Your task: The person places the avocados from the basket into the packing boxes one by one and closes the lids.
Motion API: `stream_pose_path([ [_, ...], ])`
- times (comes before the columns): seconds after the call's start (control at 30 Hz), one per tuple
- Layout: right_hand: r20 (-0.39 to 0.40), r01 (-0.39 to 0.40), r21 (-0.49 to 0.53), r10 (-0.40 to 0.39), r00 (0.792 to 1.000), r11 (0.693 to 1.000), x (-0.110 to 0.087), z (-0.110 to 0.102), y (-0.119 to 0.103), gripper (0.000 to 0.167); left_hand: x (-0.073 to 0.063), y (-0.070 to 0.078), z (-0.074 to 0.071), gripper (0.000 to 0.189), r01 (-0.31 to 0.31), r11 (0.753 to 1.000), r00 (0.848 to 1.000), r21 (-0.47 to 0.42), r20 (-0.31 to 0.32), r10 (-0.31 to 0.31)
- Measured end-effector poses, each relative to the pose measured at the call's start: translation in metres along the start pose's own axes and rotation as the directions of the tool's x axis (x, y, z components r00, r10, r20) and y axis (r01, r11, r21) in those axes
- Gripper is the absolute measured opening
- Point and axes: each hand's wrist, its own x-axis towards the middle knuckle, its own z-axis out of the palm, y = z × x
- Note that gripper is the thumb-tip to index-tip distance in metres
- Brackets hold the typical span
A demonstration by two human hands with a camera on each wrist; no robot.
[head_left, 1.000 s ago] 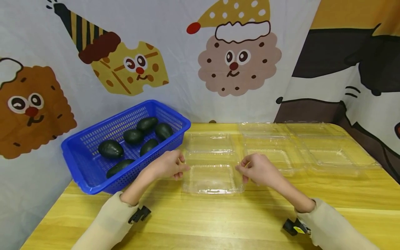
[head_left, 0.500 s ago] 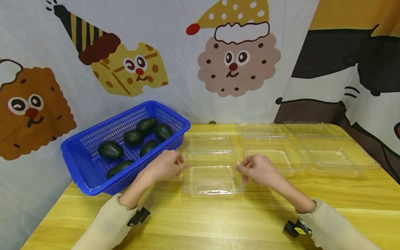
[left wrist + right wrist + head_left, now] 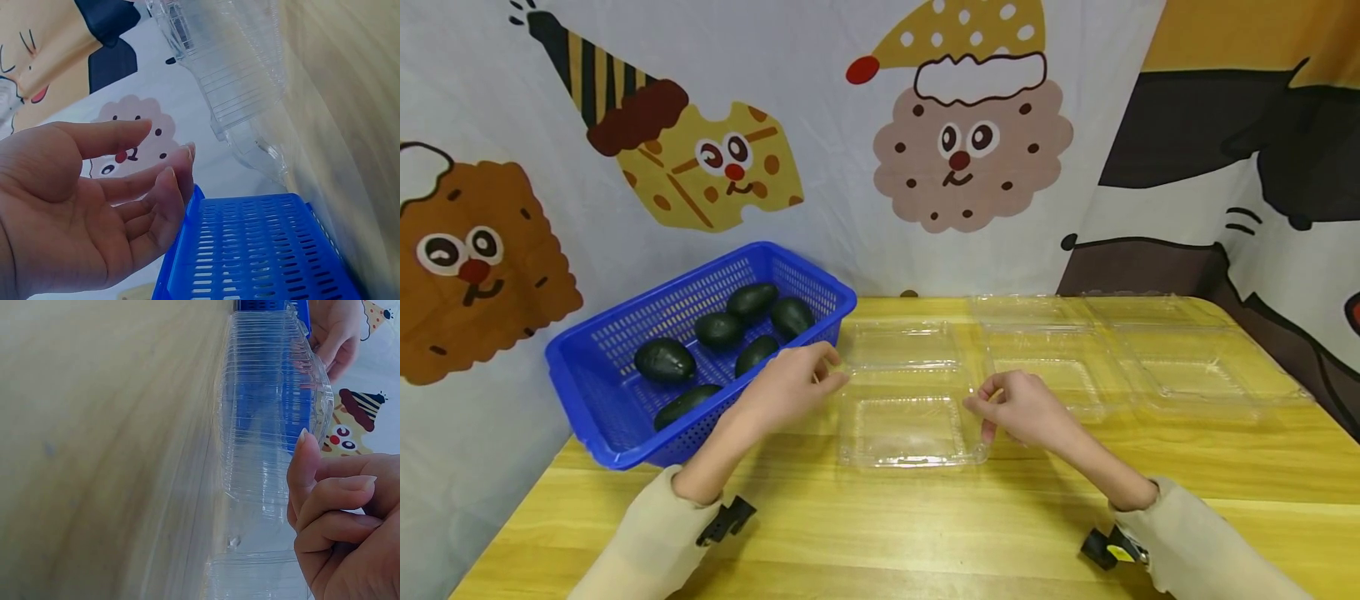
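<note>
An opened clear plastic clamshell container (image 3: 906,429) lies on the table in front of me, its lid folded back away from me. My right hand (image 3: 1018,407) is at its right rim, thumb and fingertips pinching the edge; in the right wrist view, curled fingers (image 3: 303,459) meet that rim. Off the container's left side, my left hand (image 3: 790,383) hovers by the blue basket. Its fingers are loosely bent with nothing between them, as the left wrist view shows of the left hand (image 3: 106,206). Several dark green avocados (image 3: 666,360) lie in the blue plastic basket (image 3: 617,454).
Two more opened clear containers stand to the right, a nearer one (image 3: 1045,379) and a farther one (image 3: 1198,375). The wooden table (image 3: 910,533) ends at a printed cloth backdrop (image 3: 835,183). The basket's tall wall rises close to my left forearm.
My left hand has let go of the container's left rim and moved left and slightly up, toward the basket. The right hand and the container have stayed in place.
</note>
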Motion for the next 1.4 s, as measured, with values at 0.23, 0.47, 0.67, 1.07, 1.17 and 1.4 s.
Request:
stream_pose_path([
  [0.23,0.001,0.005,0.006,-0.005,1.000,1.000,0.000,0.000,0.000,0.022,0.000,-0.003,-0.009,0.022,-0.087,0.995,0.992,-0.052,-0.092,0.082],
  [0.47,0.001,0.023,0.002,-0.023,1.000,1.000,-0.001,0.000,0.001,0.022,-0.005,-0.006,-0.025,0.026,-0.095,0.992,0.982,-0.081,-0.169,0.080],
  [0.67,0.003,0.026,0.003,-0.026,1.000,1.000,-0.001,0.000,0.000,0.023,-0.008,-0.013,-0.038,0.030,-0.073,0.994,0.985,-0.087,-0.165,0.058],
  [1.07,0.002,0.047,0.002,-0.047,0.999,0.999,0.000,0.000,0.002,0.022,-0.013,-0.028,-0.062,0.041,0.060,0.996,0.993,-0.067,-0.094,-0.066],
  [1.17,0.002,0.046,0.004,-0.046,0.999,0.999,0.000,0.000,0.002,0.022,-0.011,-0.032,-0.063,0.043,0.080,0.995,0.993,-0.060,-0.083,-0.085],
  [1.4,0.000,0.054,0.003,-0.054,0.999,0.999,0.000,0.000,0.003,0.021,-0.008,-0.041,-0.062,0.044,0.095,0.995,0.992,-0.013,-0.079,-0.096],
])
